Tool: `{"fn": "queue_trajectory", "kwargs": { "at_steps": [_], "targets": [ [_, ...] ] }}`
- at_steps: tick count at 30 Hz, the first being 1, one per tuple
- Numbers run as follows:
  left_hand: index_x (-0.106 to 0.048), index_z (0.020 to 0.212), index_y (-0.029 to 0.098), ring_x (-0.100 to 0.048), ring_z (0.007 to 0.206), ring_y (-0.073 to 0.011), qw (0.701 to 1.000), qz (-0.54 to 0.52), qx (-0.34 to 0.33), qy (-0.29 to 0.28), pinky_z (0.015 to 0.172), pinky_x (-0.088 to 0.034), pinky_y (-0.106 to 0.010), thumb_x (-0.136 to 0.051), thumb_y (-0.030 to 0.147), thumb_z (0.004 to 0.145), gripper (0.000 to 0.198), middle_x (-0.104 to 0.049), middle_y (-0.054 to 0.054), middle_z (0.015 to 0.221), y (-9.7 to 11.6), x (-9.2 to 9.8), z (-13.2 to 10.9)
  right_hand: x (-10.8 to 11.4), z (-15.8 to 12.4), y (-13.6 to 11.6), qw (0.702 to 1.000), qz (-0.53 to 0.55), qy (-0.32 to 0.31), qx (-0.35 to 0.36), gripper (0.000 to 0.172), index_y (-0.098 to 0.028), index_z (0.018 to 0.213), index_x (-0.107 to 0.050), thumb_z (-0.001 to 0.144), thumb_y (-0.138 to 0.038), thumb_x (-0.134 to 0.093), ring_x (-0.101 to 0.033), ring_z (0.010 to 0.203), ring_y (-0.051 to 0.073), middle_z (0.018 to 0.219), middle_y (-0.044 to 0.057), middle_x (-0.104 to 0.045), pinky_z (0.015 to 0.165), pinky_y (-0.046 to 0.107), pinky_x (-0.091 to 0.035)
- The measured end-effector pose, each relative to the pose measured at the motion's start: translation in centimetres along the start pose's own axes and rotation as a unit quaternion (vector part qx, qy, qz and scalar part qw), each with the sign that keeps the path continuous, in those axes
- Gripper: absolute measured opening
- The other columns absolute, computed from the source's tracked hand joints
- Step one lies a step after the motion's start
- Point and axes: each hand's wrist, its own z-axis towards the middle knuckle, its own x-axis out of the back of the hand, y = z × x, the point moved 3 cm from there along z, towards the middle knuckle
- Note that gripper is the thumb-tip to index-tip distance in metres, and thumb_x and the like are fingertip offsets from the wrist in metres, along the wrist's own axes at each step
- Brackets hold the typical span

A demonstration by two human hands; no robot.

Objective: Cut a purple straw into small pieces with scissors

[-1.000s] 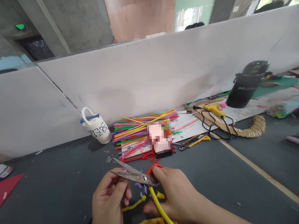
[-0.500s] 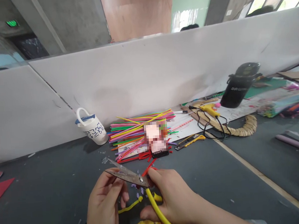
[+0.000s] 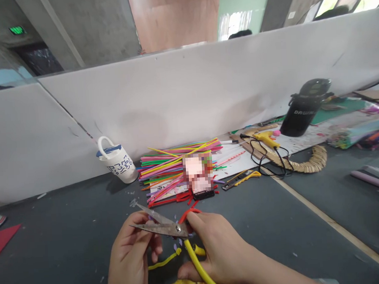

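My right hand [image 3: 219, 250] grips a pair of scissors [image 3: 164, 226] with yellow handles; the steel blades are parted and point left. My left hand [image 3: 132, 257] is curled just under the blades, its fingertips pinched on something small that I cannot make out. A thin yellow strip [image 3: 164, 260] lies on the dark table [image 3: 64, 250] between my hands. Small purple scraps [image 3: 176, 246] lie below the scissors' pivot. A red loop [image 3: 188, 213] lies just beyond my right hand.
Behind my hands lies a pile of coloured sticks [image 3: 174, 166], with a white mug [image 3: 117, 160] to its left. A yellow glue gun [image 3: 265, 139] with black cable, a utility knife [image 3: 240, 179], a black flask [image 3: 305, 108] and a white partition [image 3: 190, 95] stand farther back.
The scissor blades closed half a second ago and have parted again. The view has shifted slightly; my hands stay in the same place.
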Motion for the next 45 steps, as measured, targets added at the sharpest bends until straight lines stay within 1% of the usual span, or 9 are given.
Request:
{"fn": "queue_trajectory", "kwargs": {
  "at_steps": [3, 8, 13, 19, 21, 25, 30, 34, 45],
  "targets": [
    [-0.064, 0.072, 0.021, -0.05, 0.039, -0.0091, 1.0, -0.004, 0.008, 0.005, 0.033, -0.038, -0.014, -0.078, 0.032, 0.055, 0.024, -0.059, 0.006, 0.049, -0.1, 0.0, 0.0, 0.1, 0.0, -0.1, 1.0, 0.005, 0.006, 0.008, 0.048, -0.022, 0.081, -0.047, 0.063, -0.064, -0.061, -0.049, 0.06, 0.017, 0.072, 0.0, -0.058, 0.053, 0.024, -0.028],
    [-0.064, 0.076, 0.02, -0.05, 0.04, -0.0083, 1.0, 0.019, 0.005, -0.004, 0.034, -0.037, -0.014, -0.075, 0.029, 0.061, 0.02, -0.06, 0.005, 0.051, -0.2, 0.0, 0.1, 0.5, 0.1, 0.1, 1.0, -0.003, 0.0, -0.006, 0.052, -0.021, 0.081, -0.047, 0.062, -0.068, -0.06, -0.052, 0.062, 0.019, 0.073, 0.002, -0.059, 0.054, 0.025, -0.03],
    [-0.065, 0.07, 0.02, -0.049, 0.039, -0.0071, 1.0, -0.004, 0.005, 0.025, 0.032, -0.035, -0.013, -0.077, 0.029, 0.058, 0.02, -0.059, 0.005, 0.052, -0.1, 0.3, 0.0, 0.6, -0.1, 0.1, 0.999, -0.021, 0.02, 0.014, 0.052, -0.022, 0.086, -0.05, 0.062, -0.067, -0.06, -0.054, 0.065, 0.02, 0.075, 0.002, -0.06, 0.056, 0.027, -0.031],
    [-0.066, 0.072, 0.019, -0.048, 0.039, -0.0061, 1.0, 0.019, -0.017, -0.005, 0.034, -0.035, -0.012, -0.074, 0.028, 0.062, 0.015, -0.057, 0.005, 0.05, 0.3, 0.0, -0.1, 0.3, -0.1, 0.1, 0.998, -0.044, -0.026, -0.028, 0.059, -0.021, 0.084, -0.051, 0.06, -0.074, -0.056, -0.056, 0.064, 0.022, 0.072, 0.003, -0.061, 0.054, 0.026, -0.032],
    [-0.066, 0.072, 0.019, -0.048, 0.039, -0.0062, 0.999, 0.026, -0.017, -0.008, 0.034, -0.035, -0.012, -0.073, 0.028, 0.064, 0.014, -0.057, 0.005, 0.049, 0.3, 0.0, -0.2, 0.3, -0.1, 0.0, 0.998, -0.05, -0.034, -0.031, 0.058, -0.02, 0.084, -0.051, 0.061, -0.074, -0.055, -0.057, 0.064, 0.022, 0.072, 0.003, -0.062, 0.054, 0.026, -0.032],
    [-0.065, 0.072, 0.019, -0.047, 0.039, -0.0062, 1.0, 0.025, -0.014, -0.009, 0.034, -0.035, -0.012, -0.072, 0.027, 0.064, 0.013, -0.056, 0.005, 0.048, 0.3, -0.1, -0.4, 0.3, -0.2, -0.1, 0.997, -0.058, -0.035, -0.025, 0.056, -0.021, 0.085, -0.05, 0.064, -0.073, -0.053, -0.057, 0.063, 0.021, 0.072, 0.003, -0.062, 0.052, 0.026, -0.03],
    [-0.064, 0.069, 0.019, -0.046, 0.038, -0.0054, 1.0, 0.019, -0.01, -0.015, 0.034, -0.034, -0.012, -0.072, 0.029, 0.064, 0.013, -0.054, 0.006, 0.047, 0.3, -0.3, -0.6, 0.1, -0.2, -0.1, 0.997, -0.062, -0.036, -0.023, 0.056, -0.021, 0.078, -0.047, 0.063, -0.075, -0.051, -0.054, 0.058, 0.019, 0.068, 0.002, -0.061, 0.049, 0.025, -0.026],
    [-0.064, 0.07, 0.02, -0.046, 0.038, -0.0048, 1.0, 0.011, 0.0, -0.022, 0.034, -0.034, -0.012, -0.071, 0.03, 0.066, 0.013, -0.054, 0.006, 0.049, 0.2, -0.4, -0.5, 0.1, -0.2, -0.1, 0.998, -0.057, -0.03, -0.019, 0.056, -0.021, 0.076, -0.045, 0.063, -0.075, -0.051, -0.052, 0.055, 0.017, 0.068, 0.001, -0.06, 0.048, 0.025, -0.023],
    [-0.064, 0.071, 0.019, -0.042, 0.037, -0.0037, 1.0, 0.0, 0.0, -0.028, 0.035, -0.032, -0.012, -0.069, 0.029, 0.069, 0.011, -0.052, 0.006, 0.048, 0.1, -0.8, -0.7, -0.2, -0.2, -0.1, 0.997, -0.066, -0.032, -0.029, 0.057, -0.021, 0.079, -0.047, 0.063, -0.075, -0.052, -0.053, 0.055, 0.018, 0.067, 0.001, -0.061, 0.048, 0.025, -0.022]
  ]
}}
